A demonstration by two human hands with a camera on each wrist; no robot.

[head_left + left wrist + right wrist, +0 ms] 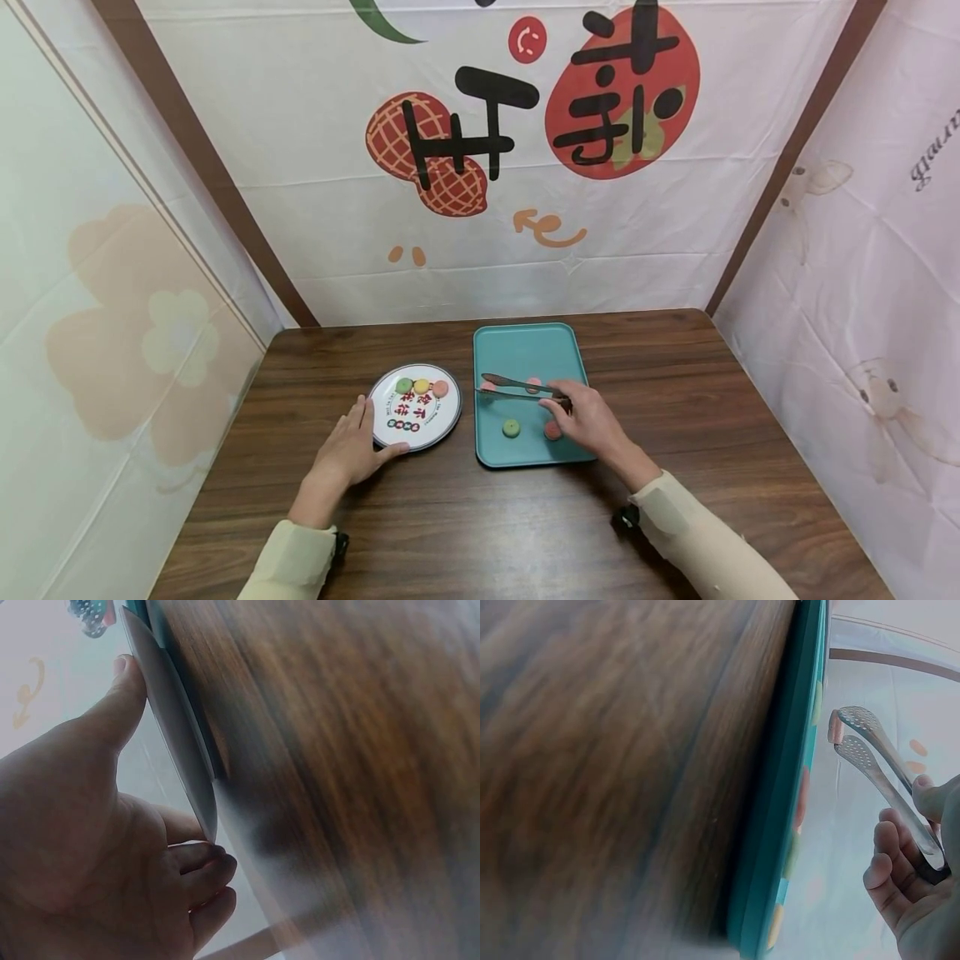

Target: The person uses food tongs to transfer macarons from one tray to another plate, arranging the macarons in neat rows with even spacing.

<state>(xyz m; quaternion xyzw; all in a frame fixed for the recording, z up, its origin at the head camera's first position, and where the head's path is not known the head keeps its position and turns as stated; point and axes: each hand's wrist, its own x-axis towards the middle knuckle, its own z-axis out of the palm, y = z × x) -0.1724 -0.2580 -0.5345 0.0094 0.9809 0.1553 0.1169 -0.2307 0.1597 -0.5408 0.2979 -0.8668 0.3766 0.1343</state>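
My left hand rests against the left rim of a white plate, its thumb spread along the near edge. On the plate, a green macaron, a yellow macaron and a pink macaron sit in a row. My right hand grips metal tongs above a teal tray. Between the perforated tong tips a pink macaron is pinched, raised above the tray. A green macaron and pinkish-red macaron lie on the tray; another pink macaron shows behind the tongs.
Plate and tray stand side by side on a dark wood-grain table, a narrow gap between them. A printed white cloth hangs behind the table, with more cloth at both sides. In the right wrist view a yellow macaron shows at the tray's edge.
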